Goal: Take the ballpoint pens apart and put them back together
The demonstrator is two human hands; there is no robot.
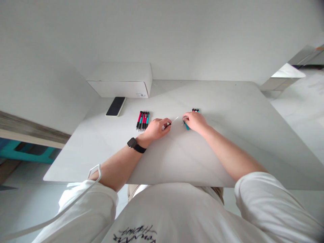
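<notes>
My left hand is closed around a pen's dark lower part, from which a thin white pen refill sticks out up and to the right. My right hand faces it with thumb and fingertips pinched together; whatever is between them is too small to make out. Just under those fingertips a teal pen barrel shows, partly hidden by the hand. Beyond the right hand, the ends of several pens peek out. Left of my left hand lies a row of several red and teal pens with black grips.
A white box stands against the wall at the back left of the white table. In front of it lies a phone. A white cable runs across my left sleeve, and a black watch is on my left wrist.
</notes>
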